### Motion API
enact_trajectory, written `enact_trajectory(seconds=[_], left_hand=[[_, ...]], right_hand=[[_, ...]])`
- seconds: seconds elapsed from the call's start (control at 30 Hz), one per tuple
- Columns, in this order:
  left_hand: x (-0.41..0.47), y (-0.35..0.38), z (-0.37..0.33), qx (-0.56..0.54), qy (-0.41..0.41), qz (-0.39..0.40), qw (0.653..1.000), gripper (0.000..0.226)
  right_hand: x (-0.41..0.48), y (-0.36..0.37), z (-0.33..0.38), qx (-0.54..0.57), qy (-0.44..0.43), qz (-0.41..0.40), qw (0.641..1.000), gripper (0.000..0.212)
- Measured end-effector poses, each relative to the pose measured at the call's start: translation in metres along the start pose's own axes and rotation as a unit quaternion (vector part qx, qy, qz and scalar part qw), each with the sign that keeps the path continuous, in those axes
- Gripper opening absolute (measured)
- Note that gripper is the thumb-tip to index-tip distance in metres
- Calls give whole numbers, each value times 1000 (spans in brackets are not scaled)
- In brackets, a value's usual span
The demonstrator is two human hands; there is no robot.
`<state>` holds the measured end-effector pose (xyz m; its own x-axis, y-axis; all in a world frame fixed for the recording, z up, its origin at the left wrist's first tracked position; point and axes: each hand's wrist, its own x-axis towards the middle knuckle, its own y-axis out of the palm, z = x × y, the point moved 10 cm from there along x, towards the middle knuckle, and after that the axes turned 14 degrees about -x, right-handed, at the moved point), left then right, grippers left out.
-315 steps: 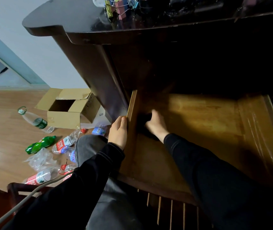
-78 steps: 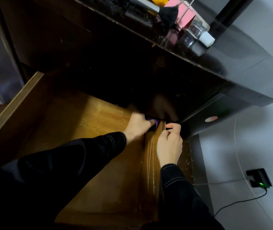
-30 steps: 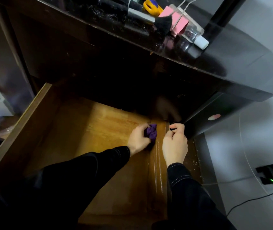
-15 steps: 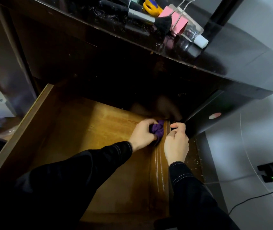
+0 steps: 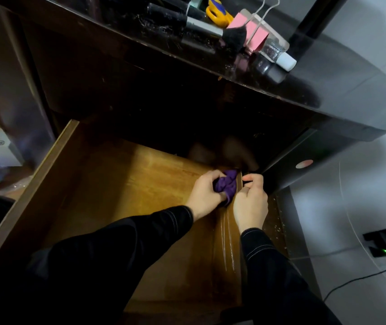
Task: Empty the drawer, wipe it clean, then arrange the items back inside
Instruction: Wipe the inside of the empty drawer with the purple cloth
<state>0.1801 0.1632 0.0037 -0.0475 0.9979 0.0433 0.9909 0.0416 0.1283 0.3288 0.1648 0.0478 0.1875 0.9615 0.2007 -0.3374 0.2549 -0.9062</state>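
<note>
Looked like room in home, at desk or dressing table. Glossy dark desktop (image 5: pixel 328 85) carried personal clutter: makeup brush (image 5: pixel 222 34), yellow-handled scissors (image 5: pixel 217 14), pink binder clip (image 5: pixel 250 31), small clear bottle (image 5: pixel 276 52) with white cap. Worn wooden drawer (image 5: pixel 35 184) stood pulled out beneath. Pale tiled surface (image 5: pixel 363 195) at right held black power unit (image 5: pixel 383 246) with green light and trailing cable (image 5: pixel 351 281).

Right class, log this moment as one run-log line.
step: wipe | left hand: grips purple cloth, far right corner | right hand: grips right wall of drawer
</note>
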Motion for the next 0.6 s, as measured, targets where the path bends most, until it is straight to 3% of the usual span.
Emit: enact_trajectory(seconds=[0.17,0.33,0.53,0.6], left_hand=[[-15,-3,37,63,-83,35,994,31],[-2,3,-2,21,6,13,1000,22],[-17,-3,34,85,-80,46,992,32],[-14,-2,24,63,-68,44,995,26]], right_hand=[[0,0,0,-7,-5,-7,1000,26],[2,4,-4,12,-8,-13,1000,30],[-7,15,-11,98,2,68,993,31],[-21,17,-13,103,-23,91,990,31]])
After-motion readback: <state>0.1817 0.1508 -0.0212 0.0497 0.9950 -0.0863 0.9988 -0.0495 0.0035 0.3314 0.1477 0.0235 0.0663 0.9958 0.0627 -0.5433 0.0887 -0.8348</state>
